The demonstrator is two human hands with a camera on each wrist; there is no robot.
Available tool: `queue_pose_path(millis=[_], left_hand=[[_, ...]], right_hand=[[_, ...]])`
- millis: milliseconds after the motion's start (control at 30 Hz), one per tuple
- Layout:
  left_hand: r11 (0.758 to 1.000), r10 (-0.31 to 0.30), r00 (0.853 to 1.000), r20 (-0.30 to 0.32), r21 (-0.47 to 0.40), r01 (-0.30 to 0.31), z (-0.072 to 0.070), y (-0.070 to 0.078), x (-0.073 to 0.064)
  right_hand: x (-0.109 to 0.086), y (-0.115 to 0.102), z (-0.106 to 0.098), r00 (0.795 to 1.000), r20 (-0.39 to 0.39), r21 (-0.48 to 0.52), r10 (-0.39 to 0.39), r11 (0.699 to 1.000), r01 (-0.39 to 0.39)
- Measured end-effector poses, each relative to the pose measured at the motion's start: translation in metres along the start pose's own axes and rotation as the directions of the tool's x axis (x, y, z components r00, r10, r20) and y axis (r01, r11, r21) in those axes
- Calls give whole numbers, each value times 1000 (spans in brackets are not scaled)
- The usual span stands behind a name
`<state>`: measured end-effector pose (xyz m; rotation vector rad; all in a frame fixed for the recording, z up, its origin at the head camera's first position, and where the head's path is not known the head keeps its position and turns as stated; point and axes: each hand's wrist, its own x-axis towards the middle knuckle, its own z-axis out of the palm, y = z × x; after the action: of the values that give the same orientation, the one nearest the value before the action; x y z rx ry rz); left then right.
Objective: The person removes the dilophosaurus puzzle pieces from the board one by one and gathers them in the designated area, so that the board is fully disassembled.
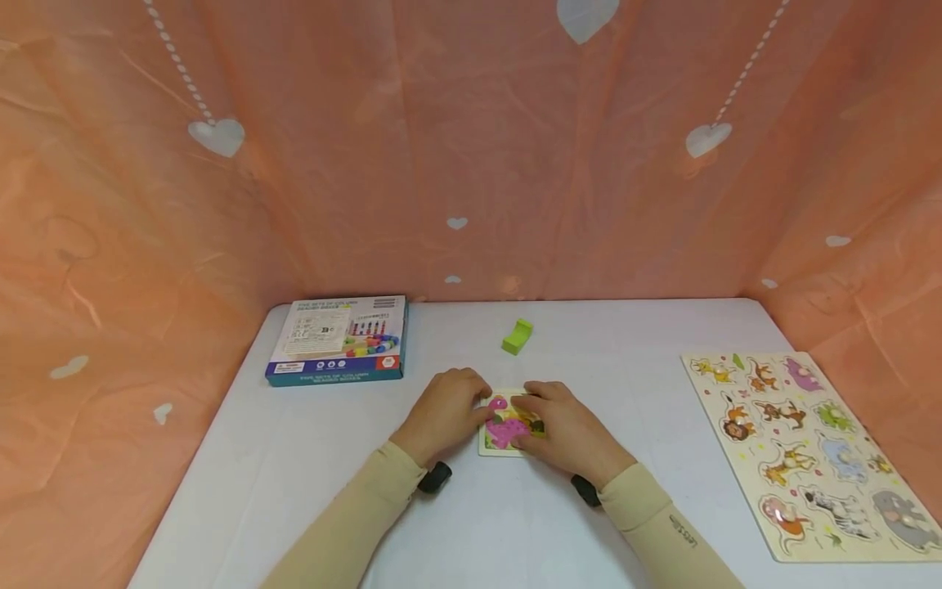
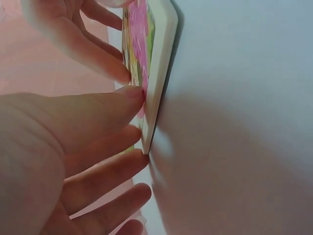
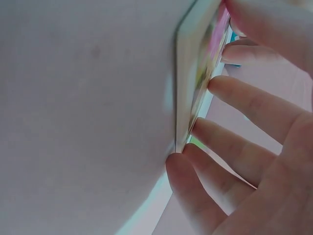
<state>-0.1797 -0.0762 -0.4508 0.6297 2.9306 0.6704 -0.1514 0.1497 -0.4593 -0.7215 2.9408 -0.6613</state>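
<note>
A small flat picture puzzle [image 1: 482,446] with a pale rim and a pink dinosaur [image 1: 504,433] lies on the white table between both hands. My left hand [image 1: 445,417] rests at its left side; in the left wrist view the thumb [image 2: 129,100] touches the picture face and the fingertips meet the edge. From the right, my right hand [image 1: 574,429] reaches over the puzzle and covers part of the picture. Its spread fingers touch the face and edge of the puzzle [image 3: 185,83] in the right wrist view.
A bright green curved block [image 1: 518,337] lies beyond the puzzle. At the back left is a boxed bead toy [image 1: 338,339]. A large wooden animal peg board [image 1: 802,458] sits along the table's right edge. An orange curtain [image 1: 500,164] with hearts hangs behind.
</note>
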Motion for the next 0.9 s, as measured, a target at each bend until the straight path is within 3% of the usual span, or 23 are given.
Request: queue_pose_path(millis=[267, 900], left_hand=[[995, 57, 998, 25, 83, -59, -3, -3, 3], [992, 76, 996, 46, 96, -81, -7, -1, 9]], right_hand=[[0, -2, 0, 1000, 4, 8, 12, 1000, -12], [0, -2, -1, 1000, -2, 0, 5, 1000, -5]])
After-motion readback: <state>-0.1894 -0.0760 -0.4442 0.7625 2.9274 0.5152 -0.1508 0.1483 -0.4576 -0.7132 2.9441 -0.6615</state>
